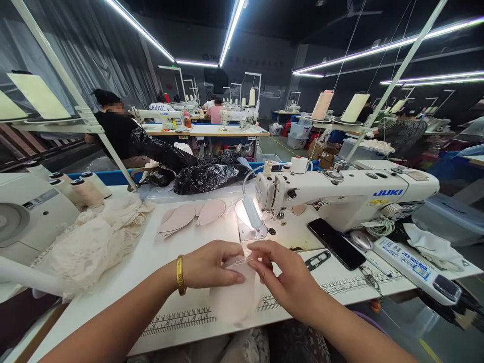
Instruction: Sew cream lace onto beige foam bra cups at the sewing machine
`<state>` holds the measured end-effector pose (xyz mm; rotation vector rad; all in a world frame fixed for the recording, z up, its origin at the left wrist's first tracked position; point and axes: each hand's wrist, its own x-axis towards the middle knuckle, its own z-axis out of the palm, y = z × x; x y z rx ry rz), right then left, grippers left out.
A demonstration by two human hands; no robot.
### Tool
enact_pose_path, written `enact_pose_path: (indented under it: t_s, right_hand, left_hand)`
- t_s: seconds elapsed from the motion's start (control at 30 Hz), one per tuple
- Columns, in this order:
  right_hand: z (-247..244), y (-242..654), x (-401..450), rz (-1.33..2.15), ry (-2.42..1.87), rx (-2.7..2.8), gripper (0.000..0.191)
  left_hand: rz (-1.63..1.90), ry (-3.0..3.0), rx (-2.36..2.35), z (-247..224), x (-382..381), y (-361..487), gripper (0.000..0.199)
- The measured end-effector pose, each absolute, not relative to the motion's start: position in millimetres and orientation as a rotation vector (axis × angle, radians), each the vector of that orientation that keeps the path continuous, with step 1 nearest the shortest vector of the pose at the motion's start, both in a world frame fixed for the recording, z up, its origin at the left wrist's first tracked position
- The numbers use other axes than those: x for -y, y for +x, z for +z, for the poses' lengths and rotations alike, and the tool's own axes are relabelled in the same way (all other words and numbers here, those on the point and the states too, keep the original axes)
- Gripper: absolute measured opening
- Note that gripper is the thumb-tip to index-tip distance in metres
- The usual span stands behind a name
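Observation:
Both hands meet in front of the sewing machine's needle area, over the table's front. A thin, pale pink fabric piece (pixel 234 301) hangs down from them across the printed ruler. My left hand (pixel 214 264), a gold bangle at its wrist, pinches the fabric's upper edge between thumb and fingers. Closed on the same edge from the other side is my right hand (pixel 282 275), its fingertips nearly touching the left ones. Behind them stands the white JUKI sewing machine (pixel 340 194), its lamp (pixel 251 212) lit. Pink cup-shaped pieces (pixel 181 220) lie to the left on the table.
Cream lace fabric (pixel 98 247) is heaped at left beside thread cones (pixel 88 190). On the right lie a black phone (pixel 336 243), a thread snipper (pixel 318 259) and a pen (pixel 378 264). Black plastic bags (pixel 212 176) sit behind the table. Other people work farther back.

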<state>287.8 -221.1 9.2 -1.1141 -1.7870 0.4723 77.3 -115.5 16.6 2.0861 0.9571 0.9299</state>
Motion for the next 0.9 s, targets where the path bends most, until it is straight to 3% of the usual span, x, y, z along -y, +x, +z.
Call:
enact_pose_path:
  t_s: [0.23,0.47,0.57,0.67,0.9]
  right_hand:
    - [-11.6,289.6,190.9,0.087,-1.100,1.849,0.027]
    - [-50.2,325.0,148.7,0.189,-1.102,2.396,0.036]
    - [-55.3,341.2,137.9,0.200,-1.101,2.446,0.038]
    - [-57.4,350.7,134.8,0.158,-1.093,2.447,0.041]
    - [-60.8,359.7,142.8,0.122,-1.000,2.369,0.037]
  left_hand:
    - [0.895,2.556,-0.920,19.9,101.4,55.4,0.010]
    - [0.323,3.058,-0.463,-6.0,100.5,78.7,0.008]
    - [0.319,3.173,-0.352,-17.3,89.2,101.1,0.022]
    - [0.286,3.230,-0.428,-31.7,76.2,114.9,0.020]
    - [0.639,3.079,-0.487,-53.7,76.6,112.3,0.027]
